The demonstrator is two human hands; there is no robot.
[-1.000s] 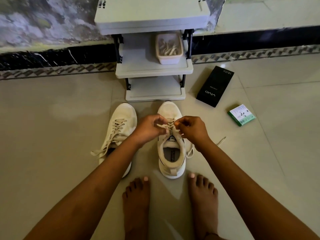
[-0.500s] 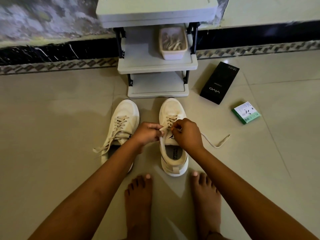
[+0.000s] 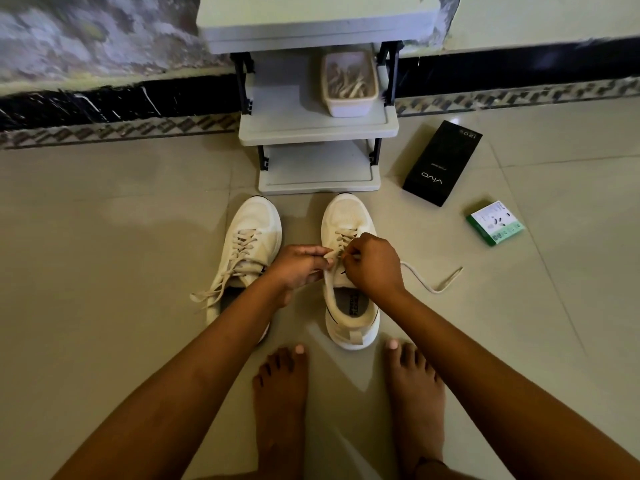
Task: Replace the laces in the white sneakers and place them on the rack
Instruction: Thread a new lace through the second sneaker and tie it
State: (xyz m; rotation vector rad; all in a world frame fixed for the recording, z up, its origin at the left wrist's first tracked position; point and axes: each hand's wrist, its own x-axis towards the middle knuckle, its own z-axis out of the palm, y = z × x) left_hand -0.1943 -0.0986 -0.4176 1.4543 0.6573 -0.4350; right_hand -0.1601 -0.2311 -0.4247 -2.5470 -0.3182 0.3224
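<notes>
Your left hand (image 3: 300, 265) and right hand (image 3: 372, 264) each pinch the lace (image 3: 429, 281) over the right sneaker (image 3: 348, 271), which stands on the floor (image 3: 104, 271) just near of the rack (image 3: 318, 133). The left sneaker (image 3: 247, 251) sits just beside it, laced.

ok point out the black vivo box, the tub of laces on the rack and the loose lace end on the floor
black vivo box (image 3: 441, 164), head view, middle of its top face
tub of laces (image 3: 349, 107), head view, front wall
loose lace end (image 3: 450, 279), head view, near its tip
</notes>
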